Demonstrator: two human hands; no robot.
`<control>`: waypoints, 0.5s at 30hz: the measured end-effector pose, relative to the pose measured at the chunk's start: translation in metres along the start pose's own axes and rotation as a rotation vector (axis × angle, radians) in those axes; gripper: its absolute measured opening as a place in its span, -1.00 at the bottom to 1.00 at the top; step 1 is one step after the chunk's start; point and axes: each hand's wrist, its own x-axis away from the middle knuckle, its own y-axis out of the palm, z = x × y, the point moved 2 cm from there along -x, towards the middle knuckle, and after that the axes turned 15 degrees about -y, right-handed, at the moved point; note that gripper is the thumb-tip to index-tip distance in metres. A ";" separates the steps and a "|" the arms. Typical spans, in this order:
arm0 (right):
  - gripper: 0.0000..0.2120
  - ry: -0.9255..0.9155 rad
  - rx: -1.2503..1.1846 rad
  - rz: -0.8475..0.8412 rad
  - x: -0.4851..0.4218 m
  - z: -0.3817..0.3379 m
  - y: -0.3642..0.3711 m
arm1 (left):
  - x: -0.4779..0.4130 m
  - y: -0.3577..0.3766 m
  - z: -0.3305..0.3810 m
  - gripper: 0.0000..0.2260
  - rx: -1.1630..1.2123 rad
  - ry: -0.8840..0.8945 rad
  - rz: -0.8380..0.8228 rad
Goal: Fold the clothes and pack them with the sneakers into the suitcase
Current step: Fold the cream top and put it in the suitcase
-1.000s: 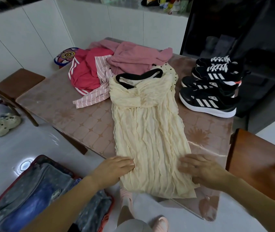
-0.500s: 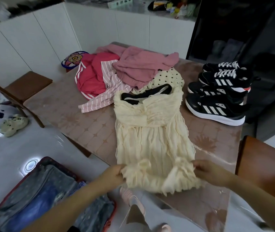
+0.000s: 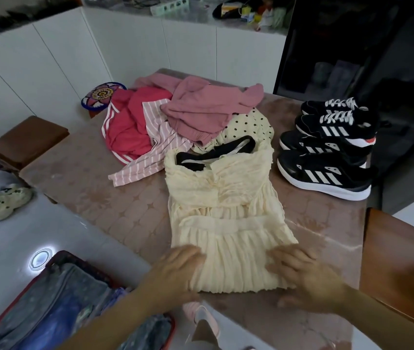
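Left of the cream dress (image 3: pixel 226 210), bare tabletop (image 3: pixel 87 178) out to the edge: wide room for a hand. Right of the dress, a bare stretch alongside its near half only; alongside its far half, four black sneakers (image 3: pixel 327 152) in a row, just beside it. Beyond the dress, blocked by a heap of clothes (image 3: pixel 188 117) touching its neckline. Near right of the dress, a brown chair (image 3: pixel 400 261) close against the table edge. Down left of the dress, off the table edge, the open suitcase (image 3: pixel 57 306) on the floor
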 end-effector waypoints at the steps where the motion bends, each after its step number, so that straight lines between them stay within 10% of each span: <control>1: -0.31 -0.021 -0.008 -0.120 0.004 0.004 0.008 | 0.000 0.012 -0.006 -0.22 -0.131 0.078 -0.036; 5: -0.37 0.051 -0.120 -0.215 0.000 0.027 0.022 | -0.014 0.024 -0.019 -0.11 -0.158 0.027 -0.163; 11: -0.59 0.280 -0.505 -0.051 -0.011 0.039 0.013 | -0.014 0.022 -0.021 -0.47 0.149 -0.013 -0.262; 15: -0.44 0.378 -0.597 -0.097 -0.009 0.042 0.003 | -0.005 0.009 -0.016 -0.25 0.445 -0.122 -0.253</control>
